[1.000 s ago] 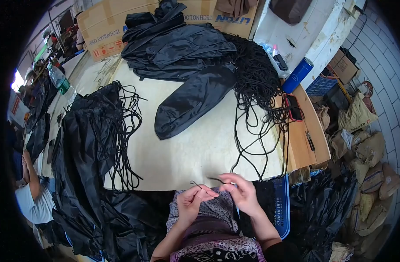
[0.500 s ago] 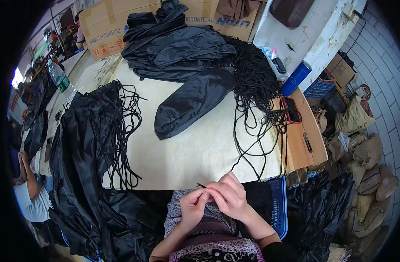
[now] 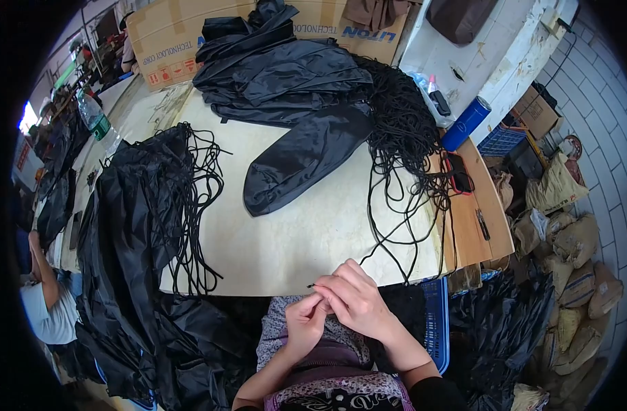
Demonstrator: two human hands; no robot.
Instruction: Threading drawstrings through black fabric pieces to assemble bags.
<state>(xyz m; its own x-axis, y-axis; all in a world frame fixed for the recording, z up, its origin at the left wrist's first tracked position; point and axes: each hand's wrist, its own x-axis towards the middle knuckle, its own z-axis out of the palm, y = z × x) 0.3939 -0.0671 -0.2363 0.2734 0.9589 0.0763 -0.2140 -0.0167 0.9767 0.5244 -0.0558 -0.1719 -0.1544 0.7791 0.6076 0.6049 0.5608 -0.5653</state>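
Note:
Close together at the table's front edge, both my hands pinch a thin black cord. My left hand is closed, thumb and fingertips pressed together on it. My right hand is closed too, its fingers curled over the cord. A short dark tip pokes out past the fingertips; its shape is too small to tell. From behind my right hand the cord runs up the table to a big tangle of black cords. Beyond my hands lies a black fabric bag, its rounded end toward me.
Black fabric pieces with cords hang over the table's left edge. More black fabric is heaped at the back before a cardboard box. At right are a blue cylinder, a phone and thread snips. Another person sits left.
My right hand has shifted slightly up and left, its fingers curling further over the cord. The cord tip beyond the fingertips now shows shorter. The left hand stays nearly in place.

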